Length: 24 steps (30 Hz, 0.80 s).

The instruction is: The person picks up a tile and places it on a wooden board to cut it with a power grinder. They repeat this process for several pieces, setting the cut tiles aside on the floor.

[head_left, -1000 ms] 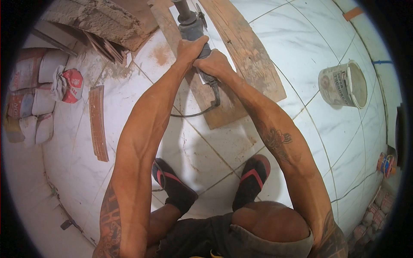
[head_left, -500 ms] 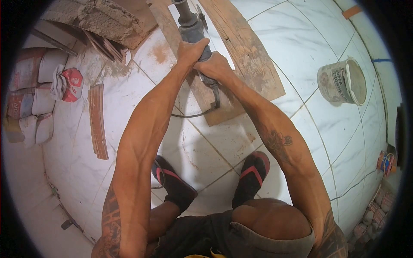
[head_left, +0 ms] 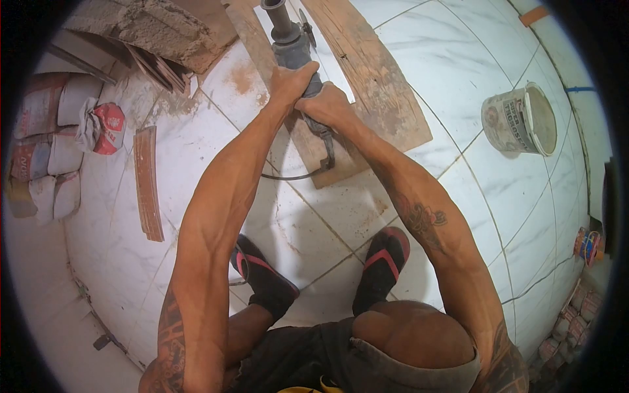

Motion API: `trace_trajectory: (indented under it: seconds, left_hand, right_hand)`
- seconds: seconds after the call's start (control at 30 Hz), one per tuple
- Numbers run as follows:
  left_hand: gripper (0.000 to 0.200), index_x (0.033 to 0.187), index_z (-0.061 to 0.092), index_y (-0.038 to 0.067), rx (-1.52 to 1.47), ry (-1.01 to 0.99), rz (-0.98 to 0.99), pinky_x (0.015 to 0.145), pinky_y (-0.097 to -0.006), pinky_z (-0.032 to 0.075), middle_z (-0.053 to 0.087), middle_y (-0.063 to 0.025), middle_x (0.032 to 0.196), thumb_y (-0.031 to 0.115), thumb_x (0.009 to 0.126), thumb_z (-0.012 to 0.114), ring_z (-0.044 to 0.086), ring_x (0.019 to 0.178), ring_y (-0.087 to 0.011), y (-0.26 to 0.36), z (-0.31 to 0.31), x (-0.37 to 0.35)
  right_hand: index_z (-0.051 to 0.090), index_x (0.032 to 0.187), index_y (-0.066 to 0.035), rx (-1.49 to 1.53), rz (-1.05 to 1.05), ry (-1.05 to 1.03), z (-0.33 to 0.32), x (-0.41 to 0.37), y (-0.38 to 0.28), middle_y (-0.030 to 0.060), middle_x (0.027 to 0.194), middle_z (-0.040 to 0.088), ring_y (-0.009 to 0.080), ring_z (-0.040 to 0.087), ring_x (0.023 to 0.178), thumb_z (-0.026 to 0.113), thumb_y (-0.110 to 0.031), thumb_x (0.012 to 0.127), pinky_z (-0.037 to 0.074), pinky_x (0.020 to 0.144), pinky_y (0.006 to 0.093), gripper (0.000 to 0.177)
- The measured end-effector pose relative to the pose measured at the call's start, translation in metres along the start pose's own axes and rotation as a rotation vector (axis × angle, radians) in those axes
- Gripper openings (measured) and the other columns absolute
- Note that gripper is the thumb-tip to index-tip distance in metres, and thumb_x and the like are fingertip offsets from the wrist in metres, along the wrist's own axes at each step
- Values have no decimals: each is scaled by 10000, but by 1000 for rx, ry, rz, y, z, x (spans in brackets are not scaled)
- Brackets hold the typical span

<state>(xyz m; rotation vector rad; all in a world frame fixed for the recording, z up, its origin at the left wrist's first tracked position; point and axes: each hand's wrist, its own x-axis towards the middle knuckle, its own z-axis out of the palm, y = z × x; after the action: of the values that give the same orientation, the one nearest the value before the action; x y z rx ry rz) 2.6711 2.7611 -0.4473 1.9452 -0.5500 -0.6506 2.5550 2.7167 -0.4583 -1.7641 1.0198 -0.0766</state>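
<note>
Both of my hands grip a grey angle grinder near the top of the view. My left hand wraps round its body, closed. Just behind it my right hand is closed round the rear part. A thin disc sits at the tool's right side, seen nearly edge-on. Under the grinder lies a worn wooden board, with a white strip showing between its two lengths of wood. The power cord leaves the rear end and curves left. My fingers' undersides are hidden.
A white bucket stands on the tiled floor at right. Stacked bags and a reddish strip lie at left. A rough, mortar-covered slab is at upper left. My feet flank the middle; another cable runs at right.
Almost nothing differs. The whole view has shifted very slightly; both hands keep their hold on the angle grinder, which stays in place over the board.
</note>
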Motion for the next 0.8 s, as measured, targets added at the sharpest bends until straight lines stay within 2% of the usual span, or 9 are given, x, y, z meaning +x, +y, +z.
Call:
trace_trajectory:
  seconds: [0.1,0.2,0.5,0.8]
  left_hand:
    - [529,982,743,-37,93,-80,-48,788,-361,541,739,-154,983,447,771,776,706,884,-223,1,-4,-2]
    - [501,973,743,-30,56,-59,3,783,-362,542,738,-146,965,430,778,778,703,871,-225,2,-3,-10]
    - [437,939,752,-11,41,-70,-12,736,-346,539,734,-112,900,401,796,778,693,807,-190,-8,1,-14]
    - [404,917,747,0,58,-40,26,731,-355,541,732,-107,877,384,794,781,695,793,-198,-7,4,-28]
  right_hand:
    - [665,1017,180,-10,-15,-19,-3,-6,-1,352,1065,687,424,694,1045,790,-429,624,551,907,408,735]
    - [655,1038,186,-25,-23,23,0,-9,1,356,1066,686,422,695,1044,785,-417,624,550,909,413,742]
    - [643,1053,194,-14,-25,-6,-2,-19,7,360,1061,684,435,692,1041,775,-419,637,549,911,419,752]
    - [638,1048,205,19,-20,-36,2,-24,18,360,1065,685,440,695,1030,783,-432,642,553,895,426,770]
